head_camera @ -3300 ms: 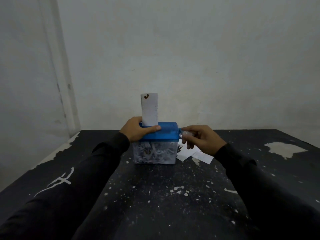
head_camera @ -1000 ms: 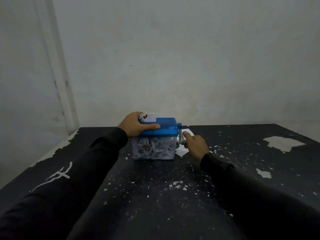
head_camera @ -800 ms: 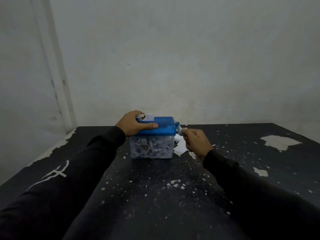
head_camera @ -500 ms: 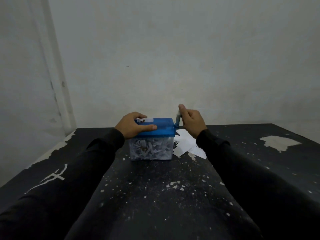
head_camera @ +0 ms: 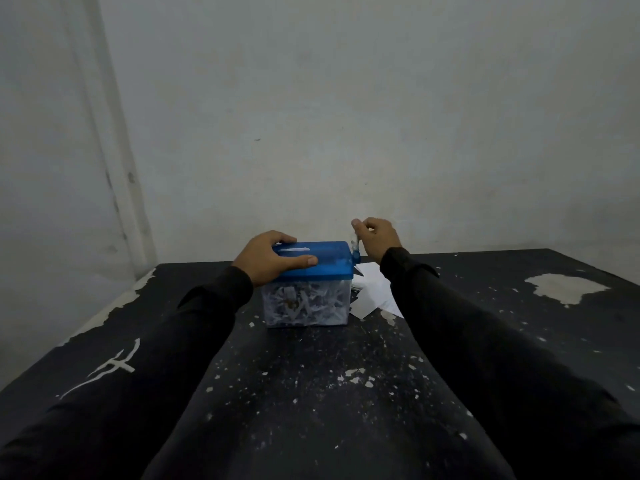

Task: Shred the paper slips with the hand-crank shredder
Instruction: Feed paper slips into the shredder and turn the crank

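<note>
1. You're pinning the hand-crank shredder (head_camera: 308, 282) at frame center w/ your left hand (head_camera: 268, 258): palm over the blue lid's (head_camera: 325, 259) left end, thumb lying along its near edge, fingers wrapped over the far side. Likely that's to stop the light box from skidding or tipping while you're cranking.
2. Your right hand (head_camera: 377, 237), just right of the lid, is pinching the crank handle (head_camera: 355, 244) w/ curled fingers; the handle is pointing up, near the top of its turn.
3. The slip being fed is showing only as a thin white sliver in the slot (head_camera: 294, 250), so it's looking nearly chewed through; prob a few more turns are finishing it.
4. The clear bin (head_camera: 304, 306) under the lid is looking packed w/ white shreds, so jamming is a risk if you're forcing the crank.
5. The paper slips (head_camera: 372, 289) waiting their turn are lying loose on the black table (head_camera: 311, 410), just right of the shredder, partly hidden behind your right sleeve. That's keeping them close to your cranking hand for the next pick.
</note>
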